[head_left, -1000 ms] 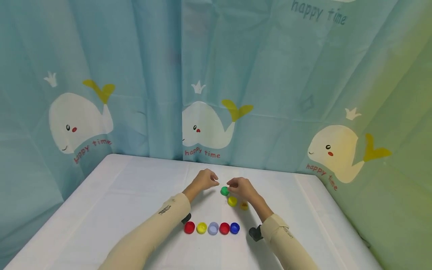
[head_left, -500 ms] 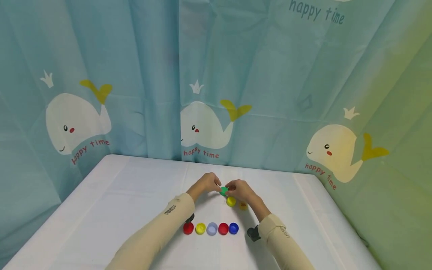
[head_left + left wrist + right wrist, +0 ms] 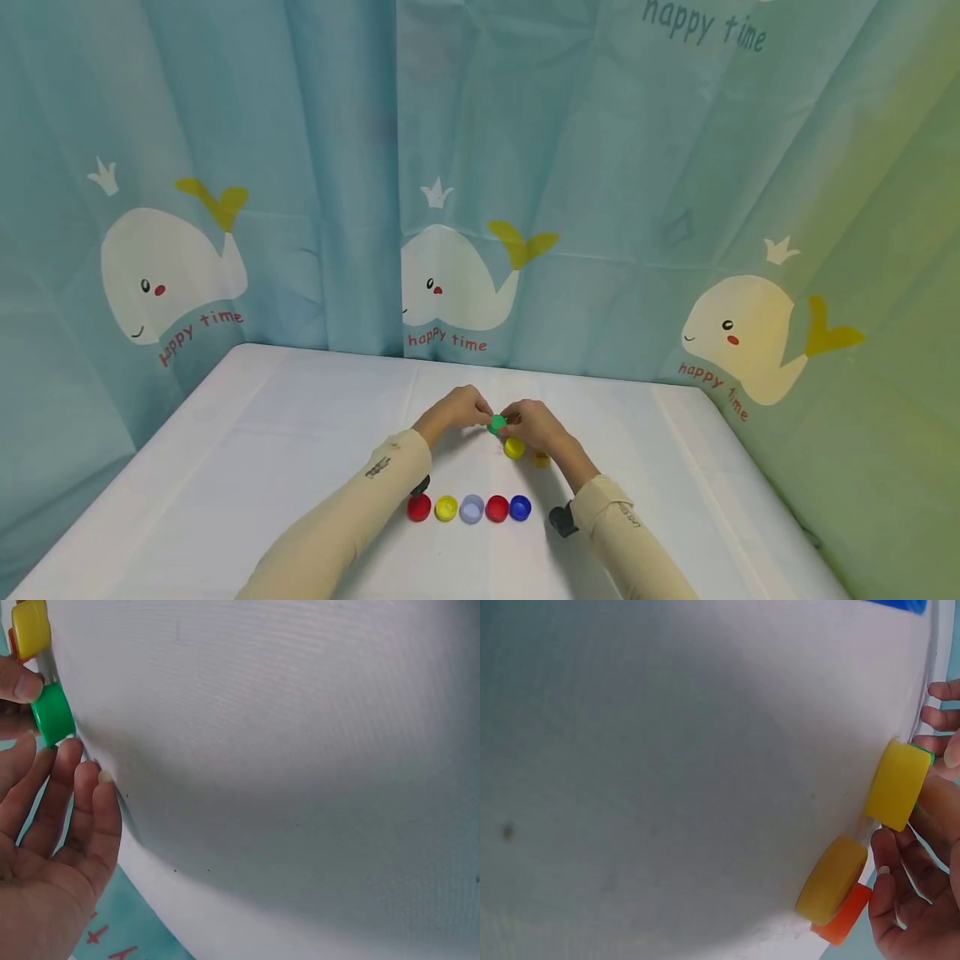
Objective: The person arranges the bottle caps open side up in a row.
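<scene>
Toward the table's [image 3: 330,433] far edge, about midway between its far corners, the green cap [image 3: 498,424] is pinched by the right hand [image 3: 536,425], whose thumb lies on it. The left hand's [image 3: 459,407] fingertips touch the cap's other side with loosely bent fingers; whether they pinch it, I cannot tell. From the head, the hands cover part of the green cap; the left wrist view shows its side wall plainly, while the right wrist view leaves only slivers of it behind the yellow cap [image 3: 514,448]. The amber cap [image 3: 541,459] is partly hidden by the right wrist in the head view. An orange piece [image 3: 842,915], close against the amber cap in the right wrist view, cannot be made out from the head. Nearer the table's near edge, itself out of frame, runs a row of red [image 3: 419,507], yellow [image 3: 446,508], pale [image 3: 472,509], red [image 3: 497,508] and blue [image 3: 520,507] caps; the right wrist view cuts off a blue thing at its top edge.
</scene>
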Demonstrator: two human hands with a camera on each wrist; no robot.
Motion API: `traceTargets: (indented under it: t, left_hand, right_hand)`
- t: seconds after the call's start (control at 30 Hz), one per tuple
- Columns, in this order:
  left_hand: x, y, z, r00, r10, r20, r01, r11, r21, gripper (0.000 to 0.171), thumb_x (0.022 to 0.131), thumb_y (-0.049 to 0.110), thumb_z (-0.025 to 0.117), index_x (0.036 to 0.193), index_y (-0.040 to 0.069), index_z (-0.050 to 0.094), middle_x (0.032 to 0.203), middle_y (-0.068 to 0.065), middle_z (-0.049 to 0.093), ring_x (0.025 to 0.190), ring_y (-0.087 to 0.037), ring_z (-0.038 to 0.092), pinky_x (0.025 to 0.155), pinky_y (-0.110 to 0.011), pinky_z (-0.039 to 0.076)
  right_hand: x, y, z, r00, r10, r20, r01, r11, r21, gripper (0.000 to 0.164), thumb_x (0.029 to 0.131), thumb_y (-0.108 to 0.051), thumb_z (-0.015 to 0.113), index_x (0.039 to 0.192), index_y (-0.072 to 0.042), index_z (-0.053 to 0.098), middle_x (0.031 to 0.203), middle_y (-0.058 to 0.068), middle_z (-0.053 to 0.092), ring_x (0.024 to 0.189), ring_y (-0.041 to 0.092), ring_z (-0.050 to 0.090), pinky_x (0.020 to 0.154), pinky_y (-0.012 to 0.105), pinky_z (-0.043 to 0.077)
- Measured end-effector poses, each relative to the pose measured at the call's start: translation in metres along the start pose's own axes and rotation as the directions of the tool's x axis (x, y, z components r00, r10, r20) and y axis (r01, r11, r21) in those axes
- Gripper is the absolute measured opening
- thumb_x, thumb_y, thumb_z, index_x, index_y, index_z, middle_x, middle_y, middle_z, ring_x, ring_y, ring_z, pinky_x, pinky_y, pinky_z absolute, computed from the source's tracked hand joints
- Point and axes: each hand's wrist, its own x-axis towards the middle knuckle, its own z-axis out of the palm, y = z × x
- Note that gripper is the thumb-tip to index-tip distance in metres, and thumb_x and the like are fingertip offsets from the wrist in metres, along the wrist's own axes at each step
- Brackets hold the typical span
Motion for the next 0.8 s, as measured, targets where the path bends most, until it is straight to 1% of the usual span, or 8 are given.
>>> traceTargets:
  t: [0.13,0.23,0.33,0.43,0.5,0.6,0.7,0.8]
  left_hand:
    - [0.000,-0.002,-0.002,1.000,-0.015,0.026,0.015,1.000,0.007,0.019,0.090,0.016,0.064,0.102,0.006,0.073,0.087,0.001,0.068,0.069,-0.011,0.055,0.063,-0.024,0.047]
    - [-0.001,-0.005,-0.005,0.999,-0.025,0.046,0.025,1.000,0.008,0.021,0.091,0.019,0.061,0.106,0.008,0.072,0.086,0.002,0.067,0.071,-0.012,0.054,0.065,-0.026,0.047]
    - [-0.004,-0.007,-0.007,0.998,-0.004,0.060,0.004,1.000,-0.003,0.023,0.093,0.021,0.060,0.109,0.008,0.071,0.089,0.001,0.066,0.074,-0.013,0.055,0.069,-0.028,0.048]
    - [-0.008,-0.010,-0.008,0.998,0.040,0.058,-0.039,0.999,-0.020,0.024,0.092,0.022,0.062,0.110,0.008,0.070,0.095,0.000,0.066,0.078,-0.013,0.056,0.073,-0.029,0.048]
    - [-0.010,-0.011,-0.009,0.996,0.072,0.051,-0.070,0.997,-0.035,0.026,0.091,0.023,0.063,0.110,0.008,0.070,0.099,-0.002,0.066,0.079,-0.013,0.056,0.074,-0.030,0.049]
    - [-0.015,-0.012,-0.011,0.995,0.094,0.026,-0.092,0.993,-0.074,0.027,0.090,0.025,0.064,0.111,0.008,0.069,0.102,-0.004,0.066,0.078,-0.014,0.058,0.071,-0.029,0.049]
    - [-0.020,-0.012,-0.012,0.994,0.106,-0.014,-0.107,0.984,-0.142,0.029,0.090,0.026,0.064,0.111,0.007,0.068,0.099,-0.005,0.066,0.078,-0.019,0.061,0.065,-0.027,0.049]
    - [-0.025,-0.011,-0.012,0.992,0.113,-0.063,-0.125,0.967,-0.222,0.029,0.090,0.024,0.065,0.111,0.005,0.066,0.097,-0.006,0.066,0.080,-0.025,0.064,0.063,-0.028,0.049]
  right_hand:
    - [0.000,-0.002,0.000,1.000,-0.031,0.000,0.031,0.999,-0.021,0.028,0.084,-0.020,0.072,0.106,-0.003,0.069,0.090,0.003,0.065,0.078,0.015,0.057,0.077,0.031,0.051]
    - [-0.001,-0.003,-0.001,0.999,-0.052,-0.011,0.051,0.998,-0.049,0.028,0.084,-0.021,0.072,0.105,-0.004,0.070,0.090,0.002,0.065,0.078,0.015,0.057,0.077,0.031,0.050]
    - [-0.002,-0.003,-0.002,0.997,-0.075,-0.028,0.073,0.994,-0.078,0.028,0.084,-0.022,0.073,0.104,-0.004,0.070,0.090,0.002,0.065,0.076,0.014,0.056,0.075,0.030,0.050]
    - [-0.004,-0.004,-0.003,0.994,-0.102,-0.041,0.098,0.990,-0.101,0.027,0.084,-0.022,0.072,0.103,-0.004,0.070,0.089,0.001,0.065,0.075,0.013,0.056,0.072,0.028,0.050]
    - [-0.005,-0.005,-0.004,0.991,-0.125,-0.050,0.119,0.986,-0.119,0.026,0.084,-0.023,0.072,0.103,-0.005,0.071,0.088,0.000,0.064,0.074,0.013,0.055,0.070,0.027,0.049]
    - [-0.008,-0.008,-0.006,0.985,-0.156,-0.068,0.145,0.979,-0.140,0.025,0.084,-0.024,0.071,0.102,-0.006,0.071,0.087,-0.001,0.062,0.076,0.013,0.055,0.068,0.027,0.049]
    - [-0.010,-0.012,-0.009,0.981,-0.173,-0.093,0.159,0.977,-0.141,0.025,0.084,-0.025,0.071,0.101,-0.006,0.071,0.087,-0.001,0.062,0.078,0.014,0.055,0.069,0.027,0.049]
    - [-0.012,-0.015,-0.010,0.975,-0.191,-0.116,0.179,0.978,-0.109,0.026,0.085,-0.025,0.071,0.102,-0.006,0.069,0.089,-0.001,0.063,0.079,0.013,0.056,0.070,0.026,0.050]
